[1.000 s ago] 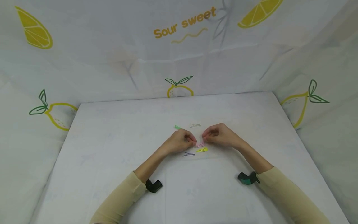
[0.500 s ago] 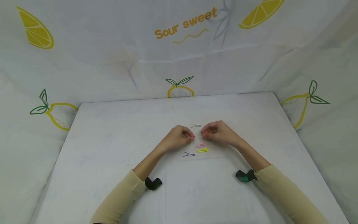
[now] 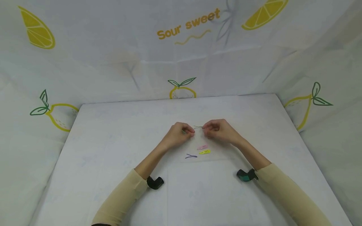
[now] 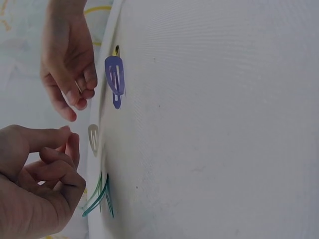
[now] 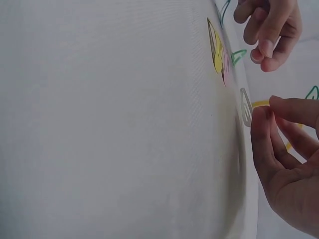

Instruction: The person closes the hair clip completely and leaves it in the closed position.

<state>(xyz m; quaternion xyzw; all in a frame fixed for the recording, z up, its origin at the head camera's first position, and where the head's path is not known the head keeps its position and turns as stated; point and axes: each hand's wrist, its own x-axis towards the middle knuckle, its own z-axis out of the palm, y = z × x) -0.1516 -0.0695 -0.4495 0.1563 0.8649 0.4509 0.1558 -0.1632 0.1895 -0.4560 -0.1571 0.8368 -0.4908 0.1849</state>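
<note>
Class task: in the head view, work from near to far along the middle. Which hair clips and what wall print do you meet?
Purple clip → yellow clip → pink clip → pale clip → printed lemon. The green clip, partly hidden by the left hand, is left out.

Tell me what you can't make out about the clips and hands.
Head view: most of the green clip, hidden by the left hand.
Left wrist view: most of the yellow clip, behind the purple clip.
Right wrist view: part of the pink clip, behind the yellow clip.
Same view: right hand, cut off by right edge.
</note>
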